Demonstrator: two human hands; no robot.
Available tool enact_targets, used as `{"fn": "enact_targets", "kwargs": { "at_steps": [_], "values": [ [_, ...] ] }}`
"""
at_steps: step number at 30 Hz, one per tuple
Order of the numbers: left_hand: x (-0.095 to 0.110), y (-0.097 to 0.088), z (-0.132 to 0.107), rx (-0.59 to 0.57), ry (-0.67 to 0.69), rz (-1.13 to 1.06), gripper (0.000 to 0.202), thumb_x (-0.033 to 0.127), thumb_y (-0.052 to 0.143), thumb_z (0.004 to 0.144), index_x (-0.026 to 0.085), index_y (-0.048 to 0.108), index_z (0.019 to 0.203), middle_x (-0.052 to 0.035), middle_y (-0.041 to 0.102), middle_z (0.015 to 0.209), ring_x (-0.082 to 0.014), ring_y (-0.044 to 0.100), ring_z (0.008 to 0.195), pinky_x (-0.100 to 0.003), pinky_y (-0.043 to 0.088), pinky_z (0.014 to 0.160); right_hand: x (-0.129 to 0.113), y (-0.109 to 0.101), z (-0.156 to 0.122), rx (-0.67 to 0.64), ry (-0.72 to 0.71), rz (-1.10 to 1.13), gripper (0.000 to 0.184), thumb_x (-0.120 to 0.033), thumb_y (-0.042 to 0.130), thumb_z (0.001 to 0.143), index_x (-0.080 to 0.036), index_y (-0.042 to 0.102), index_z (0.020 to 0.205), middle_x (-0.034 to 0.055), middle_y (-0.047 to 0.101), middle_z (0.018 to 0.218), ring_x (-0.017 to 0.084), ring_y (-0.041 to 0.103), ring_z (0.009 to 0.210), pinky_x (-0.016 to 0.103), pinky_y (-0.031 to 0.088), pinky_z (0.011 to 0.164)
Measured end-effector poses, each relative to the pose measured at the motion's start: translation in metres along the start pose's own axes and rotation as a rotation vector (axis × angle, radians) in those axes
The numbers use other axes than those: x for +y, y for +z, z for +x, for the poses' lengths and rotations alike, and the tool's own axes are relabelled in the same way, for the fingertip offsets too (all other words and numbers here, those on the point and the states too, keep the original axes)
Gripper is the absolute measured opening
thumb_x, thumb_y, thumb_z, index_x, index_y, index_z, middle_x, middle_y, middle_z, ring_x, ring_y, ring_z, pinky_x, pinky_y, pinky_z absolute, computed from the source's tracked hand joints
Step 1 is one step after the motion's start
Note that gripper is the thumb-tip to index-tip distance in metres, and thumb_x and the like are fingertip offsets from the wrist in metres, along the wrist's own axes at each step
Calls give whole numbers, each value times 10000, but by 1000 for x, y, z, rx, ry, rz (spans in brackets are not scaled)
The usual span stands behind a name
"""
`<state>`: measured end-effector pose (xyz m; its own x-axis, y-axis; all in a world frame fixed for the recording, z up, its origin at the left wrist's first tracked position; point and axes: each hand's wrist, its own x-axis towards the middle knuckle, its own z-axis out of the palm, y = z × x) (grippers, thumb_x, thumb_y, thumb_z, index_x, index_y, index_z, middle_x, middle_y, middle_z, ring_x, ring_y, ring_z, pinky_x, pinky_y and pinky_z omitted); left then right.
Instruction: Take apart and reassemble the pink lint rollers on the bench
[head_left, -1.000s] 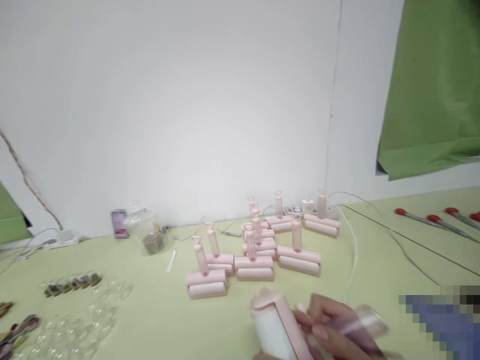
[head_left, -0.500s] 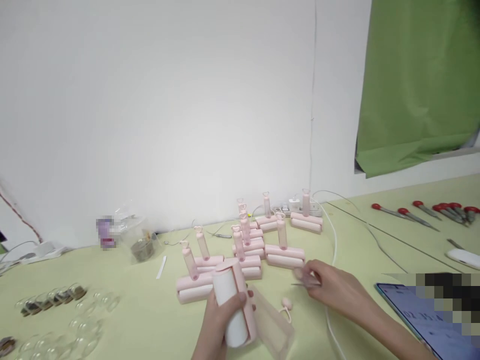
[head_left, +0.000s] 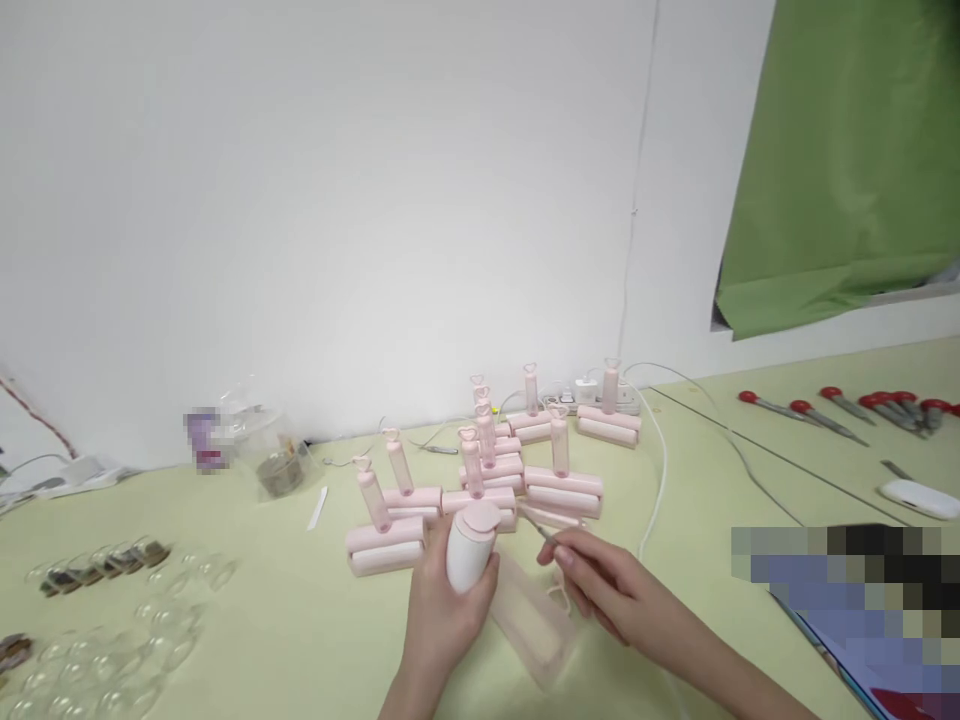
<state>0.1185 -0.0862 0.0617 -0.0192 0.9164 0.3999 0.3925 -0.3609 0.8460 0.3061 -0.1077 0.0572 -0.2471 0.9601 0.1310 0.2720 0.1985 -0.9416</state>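
My left hand (head_left: 448, 610) is wrapped round a pink-and-white lint roller (head_left: 470, 560), its round pink end tilted up. To the right of it, my right hand (head_left: 604, 585) pinches a thin metal tool (head_left: 543, 530) whose tip points up and left, apart from the roller; its exact kind is unclear. Below and between the hands lies a translucent pale pink cover (head_left: 536, 640). A small pink loop piece (head_left: 559, 597) rests beside it, partly hidden by the right hand. Several similar pink rollers (head_left: 386, 548) with upright translucent handles (head_left: 373, 500) stand just behind.
Clear plastic domes (head_left: 97, 650) spread over the left of the green table, near a clear bag (head_left: 277, 470). A white cable (head_left: 658, 480) runs past my right hand. At right are a phone (head_left: 832, 640), a white-handled cutter (head_left: 919, 497) and several red-ended tools (head_left: 829, 425).
My left hand has turned the roller so its end faces up towards me. My right hand has moved left, closer to the roller, with the tool's tip now pointing up-left.
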Motion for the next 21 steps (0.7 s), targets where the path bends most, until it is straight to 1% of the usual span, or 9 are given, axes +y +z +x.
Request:
{"fn": "enact_targets", "kwargs": {
  "at_steps": [2,4,9,11,12,15,17,19,21],
  "values": [
    [-4,-1,-5,-40,32,46,246,265,541,699,214,543,940,-38,626,853,-208,578,746,-292,450,659,0,7,-4,-18,-9,29,313,-473,450,821,-212,621,796,-22,461,543,109,372,471,212,271,438],
    [-7,-2,-9,-70,50,99,253,234,528,705,227,540,957,-27,626,865,-201,584,742,-277,445,651,1,10,-6,-2,-37,13,280,-443,497,799,-214,651,749,-6,531,591,116,393,496,216,283,448],
    [-11,-4,-10,-132,141,189,299,175,515,704,231,535,997,-47,602,968,-231,570,894,-280,441,710,0,10,-7,13,-81,-72,263,-404,484,811,-231,678,773,6,592,643,142,446,519,231,333,471],
    [-11,-2,-12,-139,178,196,310,159,509,699,218,529,1002,-66,573,987,-241,551,935,-295,442,737,1,13,-8,34,-101,-112,243,-393,480,818,-251,669,874,5,589,653,155,479,553,238,365,512],
    [-11,0,-13,-143,178,199,302,156,506,697,207,527,994,-71,563,961,-240,552,919,-301,444,738,2,14,-9,49,-97,-129,252,-385,469,828,-267,639,972,-1,577,643,155,482,554,237,373,522],
    [-7,6,-16,-178,119,212,243,157,498,691,180,517,932,-53,545,819,-213,572,764,-297,457,671,5,19,-10,83,-63,-153,401,-355,394,875,-303,399,1273,-24,538,606,148,484,529,231,389,528],
    [-2,9,-16,-211,67,196,236,154,498,681,180,502,916,-38,550,777,-195,570,692,-283,457,616,6,20,-9,84,-107,-158,432,-332,353,893,-298,330,1323,4,585,701,168,550,651,254,432,627],
    [6,13,-12,-236,19,153,246,162,497,687,191,488,931,-30,572,782,-186,574,678,-270,454,589,7,18,-7,82,-185,-148,415,-321,331,898,-285,370,1310,42,623,877,196,573,835,289,438,756],
    [17,18,-5,-244,-31,120,224,191,497,707,202,481,929,-22,591,776,-183,582,670,-266,450,573,7,15,-3,114,-219,-128,418,-326,315,899,-270,381,1308,52,627,970,199,578,874,301,446,785]
  ]
}}
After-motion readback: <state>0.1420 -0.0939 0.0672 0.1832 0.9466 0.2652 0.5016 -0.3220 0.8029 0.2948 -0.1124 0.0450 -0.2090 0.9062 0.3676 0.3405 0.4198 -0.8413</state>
